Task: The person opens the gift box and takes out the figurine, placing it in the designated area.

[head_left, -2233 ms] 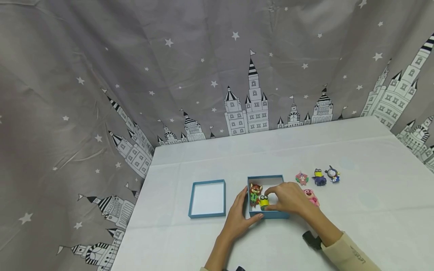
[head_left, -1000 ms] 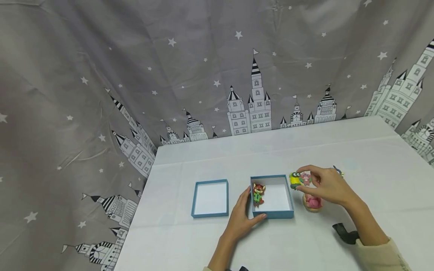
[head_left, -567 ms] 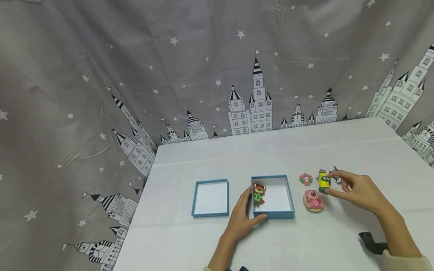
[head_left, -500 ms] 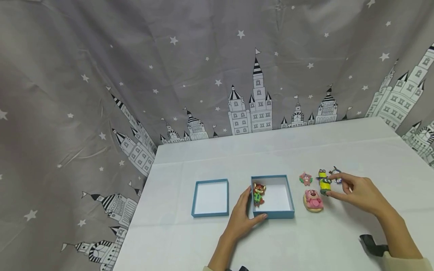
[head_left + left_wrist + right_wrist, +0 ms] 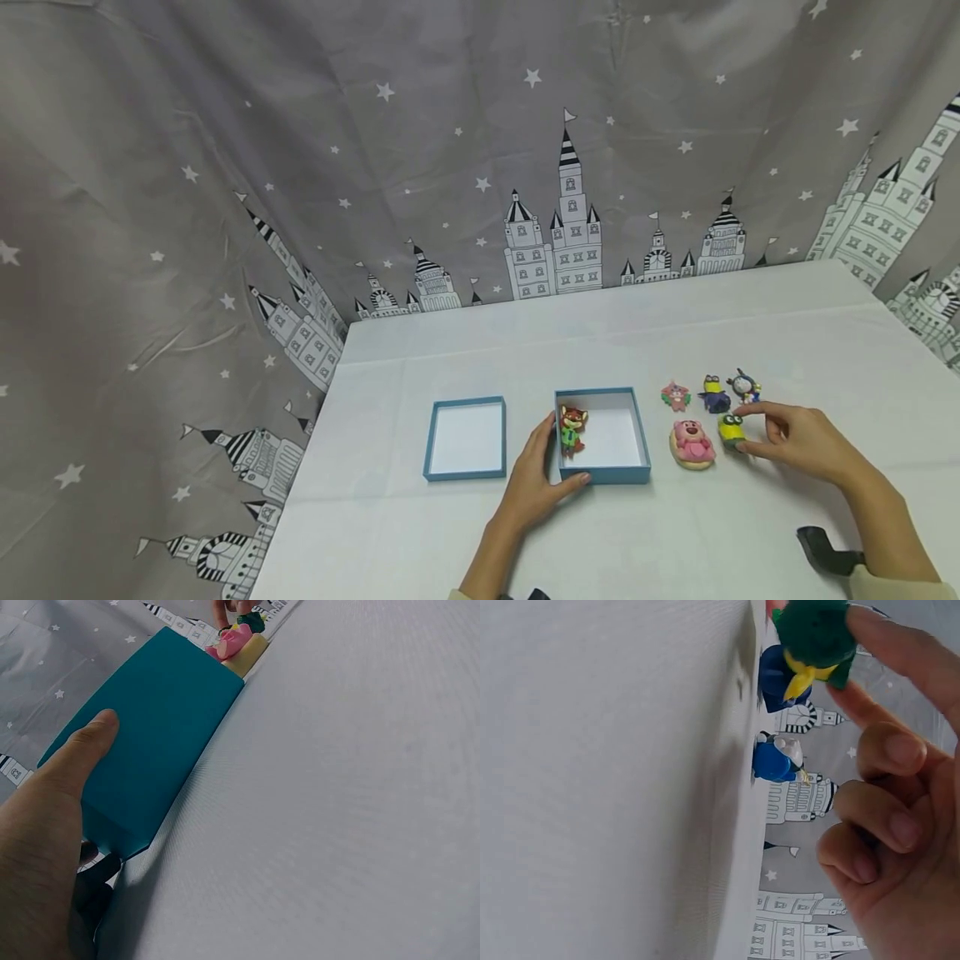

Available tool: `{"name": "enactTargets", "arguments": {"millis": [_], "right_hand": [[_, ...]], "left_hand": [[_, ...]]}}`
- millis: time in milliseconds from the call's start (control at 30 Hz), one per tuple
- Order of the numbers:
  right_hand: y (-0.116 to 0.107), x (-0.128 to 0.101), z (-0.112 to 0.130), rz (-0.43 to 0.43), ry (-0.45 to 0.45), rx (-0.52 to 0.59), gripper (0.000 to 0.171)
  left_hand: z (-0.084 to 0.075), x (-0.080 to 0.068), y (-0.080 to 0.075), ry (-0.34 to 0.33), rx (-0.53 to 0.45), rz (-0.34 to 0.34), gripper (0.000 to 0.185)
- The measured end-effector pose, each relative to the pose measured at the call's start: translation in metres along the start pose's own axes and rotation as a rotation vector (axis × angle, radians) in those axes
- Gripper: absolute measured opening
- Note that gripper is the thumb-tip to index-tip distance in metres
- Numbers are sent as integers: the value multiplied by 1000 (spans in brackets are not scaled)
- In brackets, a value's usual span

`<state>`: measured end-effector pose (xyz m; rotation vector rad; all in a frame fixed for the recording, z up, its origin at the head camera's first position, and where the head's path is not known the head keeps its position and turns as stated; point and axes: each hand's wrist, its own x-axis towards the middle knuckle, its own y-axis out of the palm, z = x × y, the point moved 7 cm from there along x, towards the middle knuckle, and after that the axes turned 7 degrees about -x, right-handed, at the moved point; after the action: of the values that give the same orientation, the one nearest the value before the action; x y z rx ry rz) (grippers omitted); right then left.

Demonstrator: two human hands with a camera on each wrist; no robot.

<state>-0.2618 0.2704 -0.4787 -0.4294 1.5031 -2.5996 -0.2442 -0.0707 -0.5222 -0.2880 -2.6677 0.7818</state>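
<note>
My right hand (image 5: 806, 442) pinches a yellow minion figure (image 5: 730, 429) between thumb and fingertips, just right of a pink bear figure (image 5: 692, 444). In the right wrist view the minion's dark green base (image 5: 815, 634) faces the camera, and the other fingers are curled in. A blue open box (image 5: 609, 476) has my left hand (image 5: 528, 492) at its near left corner, thumb on the front wall and fingers along the left side. Inside the box, against its left wall, lies a fox figure (image 5: 572, 433) in green. The left wrist view shows the thumb flat on the teal wall (image 5: 161, 712).
Behind the bear sit a pink star-shaped figure (image 5: 676, 397), a dark blue and yellow minion (image 5: 716, 397) and a blue-and-white figure (image 5: 745, 387). Left of the box lies a shallow blue-edged lid (image 5: 465, 477). A grey castle-print curtain (image 5: 420, 167) hangs behind the white table (image 5: 390, 533).
My right hand has lifted the yellow minion out of the box, carried it right over the other figures and lowered it beside the bear. The left hand has stayed at the box.
</note>
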Motion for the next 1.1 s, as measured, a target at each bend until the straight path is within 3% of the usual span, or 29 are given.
{"name": "enactTargets", "arguments": {"millis": [333, 667, 1100], "right_hand": [[9, -2, -11, 111, 82, 10, 49], [12, -2, -12, 142, 122, 14, 55], [11, -3, -12, 128, 112, 12, 57]], "left_hand": [[-1, 0, 0, 2, -19, 5, 95], [0, 0, 0, -19, -9, 9, 96], [0, 0, 0, -11, 0, 7, 95]]}}
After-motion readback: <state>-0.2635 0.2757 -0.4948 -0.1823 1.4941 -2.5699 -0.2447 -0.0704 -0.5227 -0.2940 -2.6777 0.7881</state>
